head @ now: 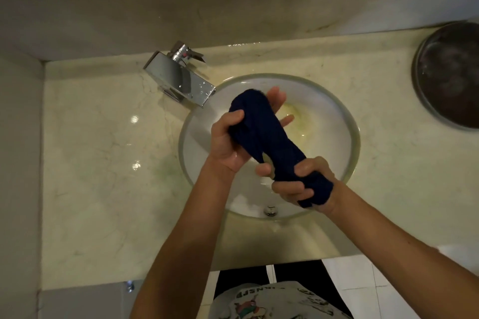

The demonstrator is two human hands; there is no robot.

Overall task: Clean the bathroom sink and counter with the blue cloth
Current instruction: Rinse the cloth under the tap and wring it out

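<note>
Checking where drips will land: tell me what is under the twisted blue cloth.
The blue cloth, gripped by the left hand and right hand, hangs over the white sink. Yellowish staining shows beside it; the basin directly beneath is covered.

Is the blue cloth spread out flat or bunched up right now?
Bunched up: the blue cloth is twisted into a thick roll above the sink, left hand gripping the upper part, right hand the lower end.

Desk [108,153]: pale veined marble, glossy, wet sheen. Sink [334,122]: smooth white glazed ceramic, yellow-stained. Faucet [181,77]: mirror-polished chrome, water-spotted. Blue cloth [261,127]: dark matt woven fabric, twisted. Round tray [451,75], right edge: dull brushed metal.
</note>
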